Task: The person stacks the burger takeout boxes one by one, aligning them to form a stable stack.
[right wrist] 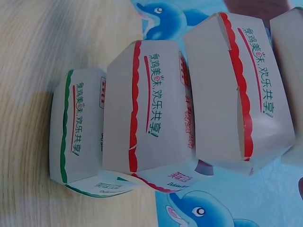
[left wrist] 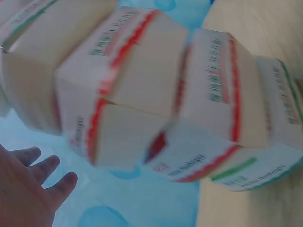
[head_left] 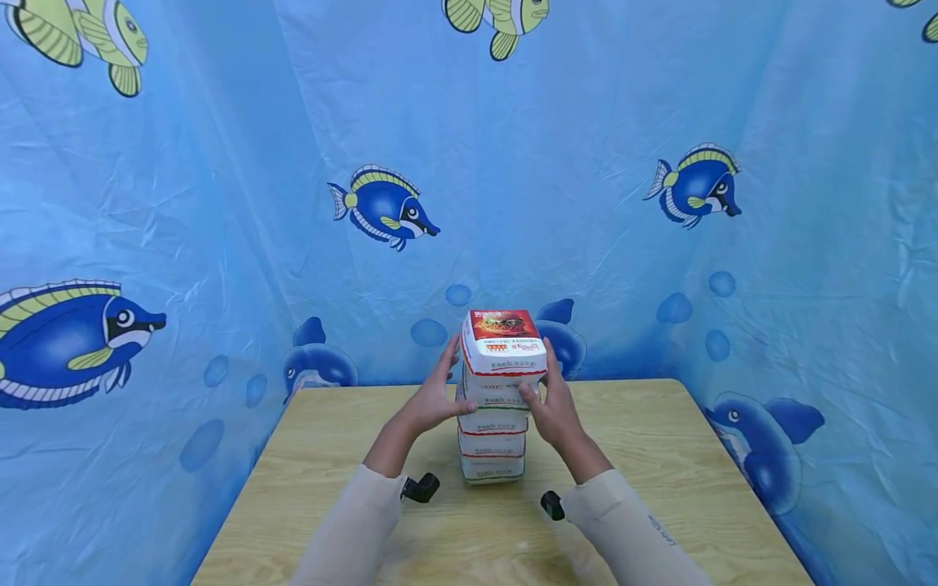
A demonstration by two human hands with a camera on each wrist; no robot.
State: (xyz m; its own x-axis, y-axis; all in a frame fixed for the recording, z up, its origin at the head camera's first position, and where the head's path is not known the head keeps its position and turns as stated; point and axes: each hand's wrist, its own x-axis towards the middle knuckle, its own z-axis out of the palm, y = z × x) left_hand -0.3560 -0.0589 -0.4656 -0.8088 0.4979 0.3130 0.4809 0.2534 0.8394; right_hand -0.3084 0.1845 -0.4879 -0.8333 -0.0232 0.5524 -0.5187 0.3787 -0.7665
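Note:
A tall stack of several white paper burger boxes point(head_left: 493, 443) stands on the table, trimmed in red or green scalloped lines. The top burger box point(head_left: 504, 342) has a burger picture on its red lid and sits a little off to the right of those below. My left hand point(head_left: 435, 399) is at the left side of the upper boxes, thumb pointing across their front. In the left wrist view its fingers point(left wrist: 53, 168) are straight and spread beside the stack. On the other side, my right hand point(head_left: 554, 404) has its fingertips right at the top box, its thumb near the lower front corner.
The light wooden table point(head_left: 322, 480) extends around the stack. Blue curtains point(head_left: 513, 146) printed with fish and dolphins hang behind and along both sides. Black wrist devices point(head_left: 421, 488) show at both sleeves.

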